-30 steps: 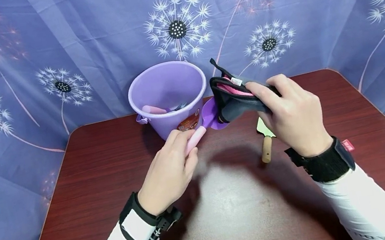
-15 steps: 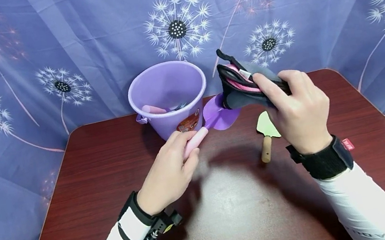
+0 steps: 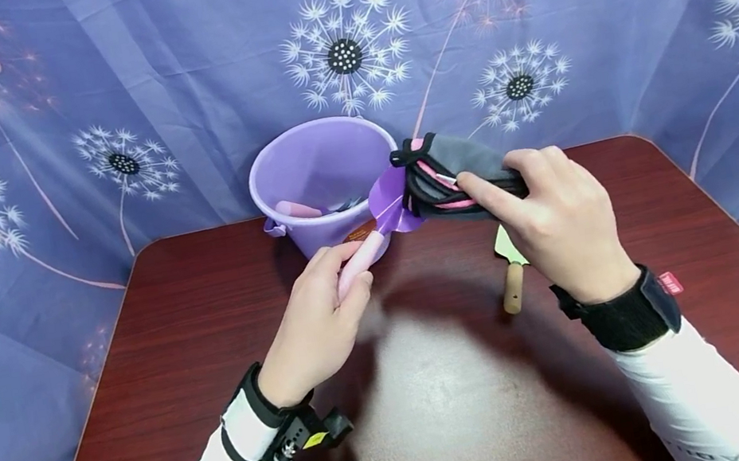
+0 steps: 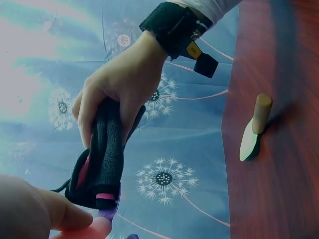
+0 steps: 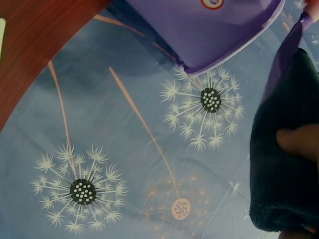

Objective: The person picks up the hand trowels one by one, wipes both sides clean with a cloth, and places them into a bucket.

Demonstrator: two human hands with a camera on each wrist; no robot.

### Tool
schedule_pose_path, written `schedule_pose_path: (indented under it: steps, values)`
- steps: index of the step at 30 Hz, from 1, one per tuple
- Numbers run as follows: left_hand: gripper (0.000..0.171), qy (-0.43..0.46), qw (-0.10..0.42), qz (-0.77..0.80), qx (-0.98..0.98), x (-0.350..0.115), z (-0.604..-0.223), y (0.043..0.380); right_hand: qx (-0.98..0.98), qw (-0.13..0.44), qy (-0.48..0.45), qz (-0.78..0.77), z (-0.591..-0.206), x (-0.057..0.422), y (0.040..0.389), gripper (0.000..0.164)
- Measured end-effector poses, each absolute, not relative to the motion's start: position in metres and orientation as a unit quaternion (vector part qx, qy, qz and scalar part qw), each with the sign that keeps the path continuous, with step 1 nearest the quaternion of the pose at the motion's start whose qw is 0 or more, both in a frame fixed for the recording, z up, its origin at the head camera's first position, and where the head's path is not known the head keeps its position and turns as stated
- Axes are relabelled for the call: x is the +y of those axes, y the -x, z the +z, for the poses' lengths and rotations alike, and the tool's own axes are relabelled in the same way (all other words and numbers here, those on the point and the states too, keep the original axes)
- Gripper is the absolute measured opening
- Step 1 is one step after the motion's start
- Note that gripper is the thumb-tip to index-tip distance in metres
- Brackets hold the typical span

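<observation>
In the head view my left hand (image 3: 315, 324) grips the pink handle of a small garden trowel (image 3: 362, 262). Its purple blade points up and right, in front of the bucket's right side. My right hand (image 3: 560, 224) pinches a folded grey cloth (image 3: 467, 158) with black edging, pink layers and a loop, pressed against the blade. From the left wrist view, the cloth (image 4: 107, 154) hangs below the right hand, covering most of the blade. The right wrist view shows a thumb on the cloth (image 5: 284, 174) and the purple blade (image 5: 285, 64) behind it.
A purple bucket (image 3: 322, 159) stands at the table's back edge, holding a pink-handled tool (image 3: 297, 210) and something greyish. A pale green trowel with a wooden handle (image 3: 513, 287) lies on the red-brown table (image 3: 165, 359). Behind hangs a blue dandelion-print curtain (image 3: 205, 63).
The cloth moved right and up along the blade, then back left over it and tipped flatter. The trowel has turned and shifted slightly left, its blade more upright.
</observation>
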State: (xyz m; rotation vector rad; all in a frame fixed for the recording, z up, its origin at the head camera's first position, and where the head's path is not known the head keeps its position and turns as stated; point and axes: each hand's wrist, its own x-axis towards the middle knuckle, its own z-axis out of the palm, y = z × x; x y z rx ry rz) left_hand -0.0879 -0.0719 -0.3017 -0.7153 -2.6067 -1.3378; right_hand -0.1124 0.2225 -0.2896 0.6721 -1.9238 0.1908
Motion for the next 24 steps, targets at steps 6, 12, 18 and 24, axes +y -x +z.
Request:
schedule_pose_path:
  steps: [6, 12, 18, 24]
  values:
    - [0.041, 0.222, 0.072, -0.433, -0.87, -0.0704, -0.3052, 0.0884, -0.829, 0.458, -0.316, 0.048, -0.2925, 0.2236, 0.1097, 0.05]
    - [0.043, 0.22, 0.085, -0.418, -0.877, -0.0695, -0.3073, 0.0882, -0.856, 0.397, -0.329, 0.044, -0.2941, 0.2237, 0.1074, 0.05]
    - [0.042, 0.225, 0.097, -0.4, -0.883, -0.069, -0.308, 0.0873, -0.858, 0.38, -0.342, 0.054, -0.2947, 0.2225, 0.1053, 0.052]
    - [0.044, 0.251, 0.126, -0.365, -0.888, -0.0694, -0.3101, 0.0881, -0.861, 0.363, -0.352, 0.052, -0.2948, 0.2217, 0.1046, 0.05]
